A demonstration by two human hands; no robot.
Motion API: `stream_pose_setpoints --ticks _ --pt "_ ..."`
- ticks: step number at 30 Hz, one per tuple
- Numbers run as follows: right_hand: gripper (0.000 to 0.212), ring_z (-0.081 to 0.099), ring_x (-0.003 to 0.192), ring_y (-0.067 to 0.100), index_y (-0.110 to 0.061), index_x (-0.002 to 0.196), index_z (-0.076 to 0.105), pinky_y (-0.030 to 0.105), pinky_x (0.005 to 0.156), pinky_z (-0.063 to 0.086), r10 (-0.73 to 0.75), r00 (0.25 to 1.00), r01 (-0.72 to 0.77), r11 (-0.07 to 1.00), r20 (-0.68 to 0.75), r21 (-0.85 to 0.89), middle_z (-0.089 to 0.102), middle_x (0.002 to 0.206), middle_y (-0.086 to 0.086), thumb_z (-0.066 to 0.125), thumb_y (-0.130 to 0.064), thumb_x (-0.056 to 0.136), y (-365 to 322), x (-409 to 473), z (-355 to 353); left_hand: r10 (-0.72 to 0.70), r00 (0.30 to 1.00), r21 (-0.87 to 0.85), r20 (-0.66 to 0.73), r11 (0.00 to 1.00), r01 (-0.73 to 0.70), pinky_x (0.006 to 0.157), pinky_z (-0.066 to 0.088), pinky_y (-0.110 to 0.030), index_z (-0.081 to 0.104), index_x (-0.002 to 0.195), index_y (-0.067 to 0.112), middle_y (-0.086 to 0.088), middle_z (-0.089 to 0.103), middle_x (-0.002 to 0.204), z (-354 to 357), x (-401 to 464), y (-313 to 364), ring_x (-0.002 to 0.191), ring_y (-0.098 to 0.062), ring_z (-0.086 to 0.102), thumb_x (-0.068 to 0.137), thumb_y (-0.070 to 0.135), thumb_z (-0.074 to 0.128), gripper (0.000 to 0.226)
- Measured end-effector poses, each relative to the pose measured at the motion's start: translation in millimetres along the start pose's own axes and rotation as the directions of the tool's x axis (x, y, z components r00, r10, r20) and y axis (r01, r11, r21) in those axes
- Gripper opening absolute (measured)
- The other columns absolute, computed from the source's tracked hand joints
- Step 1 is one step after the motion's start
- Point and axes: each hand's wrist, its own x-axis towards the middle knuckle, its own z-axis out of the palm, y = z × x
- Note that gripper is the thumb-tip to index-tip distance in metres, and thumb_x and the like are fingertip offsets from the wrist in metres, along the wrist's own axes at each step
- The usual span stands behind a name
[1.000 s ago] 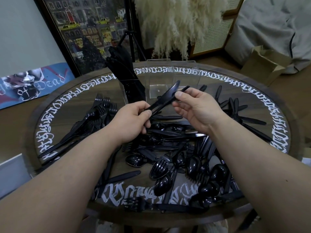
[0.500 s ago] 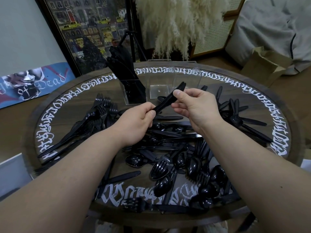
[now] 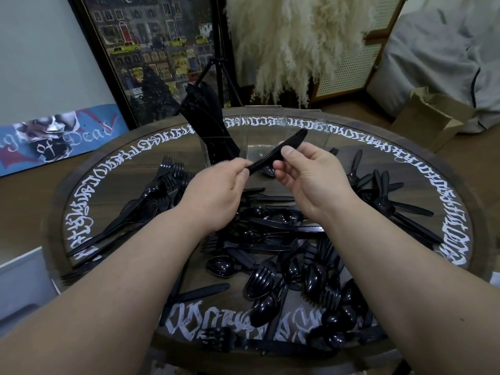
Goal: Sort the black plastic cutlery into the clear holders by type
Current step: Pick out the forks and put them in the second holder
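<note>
Table: the round table point(image 3: 460, 212) is carrying most of the cutlery, so the sorting is looking far from finished.
Unsorted pile: a mixed heap point(image 3: 284, 253) of spoons, forks and knives is lying in the middle, with forks point(image 3: 162, 190) gathering at the left.
Holders: the left holder point(image 3: 213, 142) is already filling with black pieces; the middle holder point(image 3: 259, 147) is looking nearly empty.
Knives in hand: a small bundle of knives point(image 3: 281, 151) is hovering in front of the holders.
Grip: the left hand point(image 3: 216, 190) is pinching the handle end, the right hand point(image 3: 308, 171) pinching the middle.

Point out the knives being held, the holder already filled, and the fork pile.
knives point(image 3: 286, 146), head view, blade part.
filled holder point(image 3: 216, 147), head view, clear front wall.
fork pile point(image 3: 159, 190), head view, fork necks.
</note>
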Motion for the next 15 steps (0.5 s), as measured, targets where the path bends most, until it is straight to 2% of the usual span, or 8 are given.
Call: stream_pose_setpoints --ticks 3,6,9,12,15 --pt "0.016 0.061 0.060 0.008 -0.010 0.085 0.059 0.022 0.060 0.051 -0.153 0.988 0.150 0.985 -0.027 -0.086 0.064 0.083 0.005 0.051 -0.002 0.096 -11 3 8 -0.009 0.977 0.137 -0.212 0.990 0.039 0.102 0.033 -0.038 0.044 0.140 0.026 -0.001 0.046 0.134 -8 6 -2 0.124 -0.024 0.036 0.100 0.028 0.040 0.041" --pt "0.019 0.060 0.060 0.008 -0.013 0.083 0.057 0.023 0.061 0.050 -0.347 0.936 0.333 0.926 -0.053 -0.181 0.064 0.080 0.005 0.050 -0.001 0.095 -34 10 18 -0.085 0.969 0.225 -0.233 0.965 0.138 0.108 0.027 -0.047 0.031 0.147 0.027 0.001 0.026 0.152 -12 8 -12 0.136 -0.025 0.018 0.098 0.028 0.043 0.051" --pt "0.021 0.060 0.060 0.007 -0.016 0.083 0.056 0.024 0.062 0.052 -0.504 0.864 0.474 0.810 0.001 -0.346 0.062 0.078 0.003 0.047 -0.001 0.096 -56 19 33 -0.147 0.970 0.279 -0.194 0.940 0.198 0.106 0.027 -0.051 0.026 0.148 0.030 0.002 0.017 0.155 -13 9 -17 0.138 -0.025 0.012 0.097 0.029 0.045 0.055" --pt "0.023 0.061 0.062 0.007 -0.021 0.084 0.055 0.025 0.063 0.055 -0.568 0.813 0.545 0.662 0.130 -0.514 0.062 0.078 0.001 0.046 -0.004 0.096 -66 34 52 -0.160 0.970 0.279 -0.180 0.938 0.207 0.106 0.026 -0.051 0.026 0.148 0.029 0.000 0.019 0.153 -12 12 -18 0.139 -0.026 0.012 0.096 0.027 0.046 0.056" --pt "0.027 0.062 0.064 0.009 -0.028 0.082 0.055 0.042 0.070 0.057 -0.535 0.809 0.552 0.548 0.244 -0.628 0.060 0.073 -0.008 0.047 -0.006 0.095 -62 52 68 -0.158 0.974 0.272 -0.165 0.942 0.198 0.107 0.026 -0.051 0.026 0.149 0.028 0.000 0.020 0.152 -11 12 -23 0.140 -0.024 0.013 0.095 0.026 0.048 0.058"
